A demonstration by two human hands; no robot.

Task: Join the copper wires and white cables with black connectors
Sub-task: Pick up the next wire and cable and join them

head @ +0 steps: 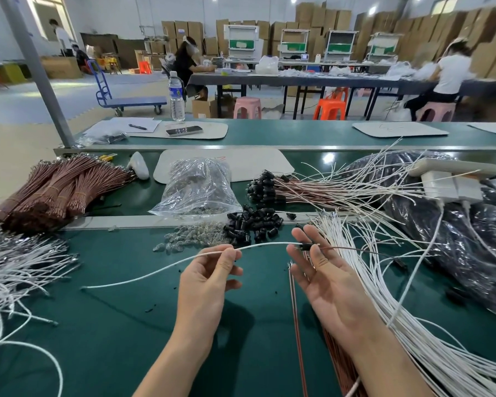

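green bench (112, 325), metal strip across the middle. just beyond the left fingers (231, 255), a loose heap of clear bulbs (189, 239); just beyond the right fingers (299, 234), black connectors (252, 224). farther out, a plastic bag (198, 187) and a white pad (241, 164). well left of the left fingers, tangled white cables (17, 262), with bundled copper wires (58, 190) behind. right of the right fingers, more white cables fanned out, joined sets (312, 190) beyond, black bags (455, 239) far right.
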